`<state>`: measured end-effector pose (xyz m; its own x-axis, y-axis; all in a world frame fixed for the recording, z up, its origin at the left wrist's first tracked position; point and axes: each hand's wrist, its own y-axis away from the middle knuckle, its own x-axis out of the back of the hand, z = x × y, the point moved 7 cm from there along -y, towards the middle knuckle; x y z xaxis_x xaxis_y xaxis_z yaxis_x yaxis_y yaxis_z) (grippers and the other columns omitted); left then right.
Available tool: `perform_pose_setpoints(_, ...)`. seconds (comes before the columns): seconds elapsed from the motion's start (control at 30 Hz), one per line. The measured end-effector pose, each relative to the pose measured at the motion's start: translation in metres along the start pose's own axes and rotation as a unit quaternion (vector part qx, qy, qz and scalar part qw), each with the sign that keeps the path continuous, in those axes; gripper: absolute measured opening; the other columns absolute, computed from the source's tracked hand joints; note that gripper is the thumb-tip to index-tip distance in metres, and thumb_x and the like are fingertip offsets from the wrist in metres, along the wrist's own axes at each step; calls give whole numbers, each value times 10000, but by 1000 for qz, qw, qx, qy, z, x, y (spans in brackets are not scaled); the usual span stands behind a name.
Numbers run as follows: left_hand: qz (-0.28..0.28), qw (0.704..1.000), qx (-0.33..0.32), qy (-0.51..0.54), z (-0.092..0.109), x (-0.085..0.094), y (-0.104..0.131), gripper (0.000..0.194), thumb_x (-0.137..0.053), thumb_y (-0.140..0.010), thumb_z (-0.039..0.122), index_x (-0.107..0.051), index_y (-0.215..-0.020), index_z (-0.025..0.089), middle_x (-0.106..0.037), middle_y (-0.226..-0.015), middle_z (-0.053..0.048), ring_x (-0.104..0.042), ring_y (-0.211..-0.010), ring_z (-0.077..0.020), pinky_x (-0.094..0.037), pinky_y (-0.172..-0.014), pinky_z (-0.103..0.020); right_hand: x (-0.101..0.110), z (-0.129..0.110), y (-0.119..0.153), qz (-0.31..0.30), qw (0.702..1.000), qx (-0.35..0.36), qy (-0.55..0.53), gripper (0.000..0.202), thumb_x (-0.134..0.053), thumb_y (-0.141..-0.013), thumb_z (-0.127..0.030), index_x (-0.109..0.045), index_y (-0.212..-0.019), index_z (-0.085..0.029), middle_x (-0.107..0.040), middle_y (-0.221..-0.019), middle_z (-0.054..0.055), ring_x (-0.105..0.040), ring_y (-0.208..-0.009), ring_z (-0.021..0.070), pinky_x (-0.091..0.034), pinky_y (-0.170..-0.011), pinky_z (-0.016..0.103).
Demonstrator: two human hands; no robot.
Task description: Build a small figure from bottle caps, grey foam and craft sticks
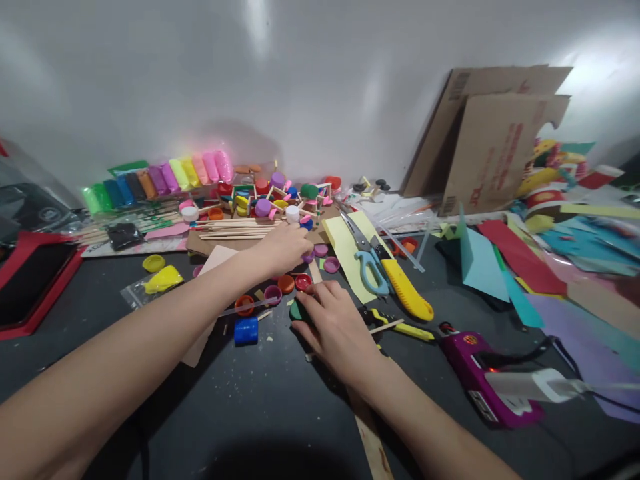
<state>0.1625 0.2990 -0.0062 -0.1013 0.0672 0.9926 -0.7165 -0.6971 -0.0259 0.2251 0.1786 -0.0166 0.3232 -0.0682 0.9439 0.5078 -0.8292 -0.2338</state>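
Note:
My left hand (287,249) reaches forward over the middle of the table, its fingers bent down among small plastic caps. A purple cap (309,256) shows right under its fingertips; whether something is pinched there is hidden. My right hand (336,327) rests low on the table, with thumb and fingers closed around a dark green bottle cap (297,311), partly covered by the hand. Just beyond it lie a red cap (303,282) and an orange cap (286,284). A blue cylinder (246,331) lies on its side to the left.
Light-blue scissors (371,270) and a yellow box cutter (407,290) lie right of my hands. Thin wooden sticks (235,229) and colourful stick-and-cap pieces (273,200) crowd the back. A purple glue gun-like device with cables (483,373) sits at right. Cardboard (493,150) leans against the wall.

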Motion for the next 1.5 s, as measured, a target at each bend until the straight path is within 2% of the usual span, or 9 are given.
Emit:
perform_pose_setpoints(0.13, 26, 997, 15, 72, -2, 4, -3, 177, -553, -854, 140, -718, -792, 152, -666, -997, -148, -570, -1052, -318, -399, -926, -452, 7, 7, 2, 61, 997, 0, -42, 207, -627, -929, -197, -662, -1113, -111, -651, -1043, 139, -542, -987, 291, -513, -879, 460)
perform_pose_setpoints(0.3, 91, 962, 62, 249, -5, 31, 18, 133, -491, -892, 160, -624, -896, 154, -630, -1050, -104, -584, -983, -219, -456, -875, -365, 24, 21, 8, 172, 979, -38, -100, 241, -572, -955, -194, -611, -1184, -129, -633, -1124, 149, -571, -1057, 294, -507, -915, 467)
perform_pose_setpoints(0.43, 65, 908, 93, 404, 19, 34, 47, 142, -478, -916, 271, -570, -900, 164, -633, -830, -28, -589, -711, -139, -485, -651, -265, 36, 23, 11, 221, 957, -53, -179, 469, -611, -950, -255, -444, -1382, -184, -583, -1238, 146, -577, -1097, 272, -508, -929, 444)
perform_pose_setpoints(0.63, 31, 864, 107, 492, 55, 32, 68, 208, -471, -924, 353, -546, -845, 176, -618, -729, 2, -578, -618, -116, -453, -567, -226, 49, 20, 14, 257, 950, -27, -173, 272, -577, -935, -172, -563, -1203, -215, -619, -1149, 119, -599, -1077, 264, -510, -903, 424)
perform_pose_setpoints(0.8, 81, 962, 124, 228, 18, 45, 57, 229, -421, -989, 354, -577, -1011, 187, -678, -906, -46, -622, -783, -171, -471, -686, -284, 57, 34, 19, 270, 942, -76, -186, 189, -646, -920, -269, -605, -1097, -215, -662, -1051, 81, -625, -960, 243, -518, -837, 388)
perform_pose_setpoints(0.9, 39, 984, 136, 112, -8, 33, 44, 84, -584, -904, 235, -623, -940, 170, -687, -870, -71, -627, -800, -213, -468, -722, -336, 60, 47, 24, 282, 921, -131, -234, 228, -634, -920, -296, -616, -1128, -206, -670, -977, 58, -631, -814, 201, -522, -722, 341)
perform_pose_setpoints(1.03, -29, 990, 138, 13, -20, 13, 32, 135, -640, -907, 282, -652, -945, 153, -682, -928, -57, -648, -868, -206, -524, -795, -384, 52, 60, 27, 278, 868, -176, -371, 362, -606, -910, -290, -557, -1260, -211, -676, -1065, 78, -655, -844, 196, -534, -668, 321)
perform_pose_setpoints(1.17, -78, 987, 135, -35, -21, 7, 27, 245, -630, -932, 354, -648, -1064, 148, -674, -1052, -68, -656, -939, -207, -553, -834, -417, 41, 67, 24, 256, 797, -192, -511, 322, -654, -872, -318, -573, -1169, -226, -671, -993, 45, -640, -734, 164, -530, -594, 295)
perform_pose_setpoints(1.5, -141, 977, 157, -1, -15, -3, 17, 288, -642, -925, 372, -651, -1105, 147, -668, -1142, -87, -649, -1029, -234, -537, -904, -463, 33, 68, 21, 210, 728, -242, -606, 404, -785, -764, -378, -609, -1076, -190, -566, -715, -48, -406, -474, 62, -317, -418, 192)
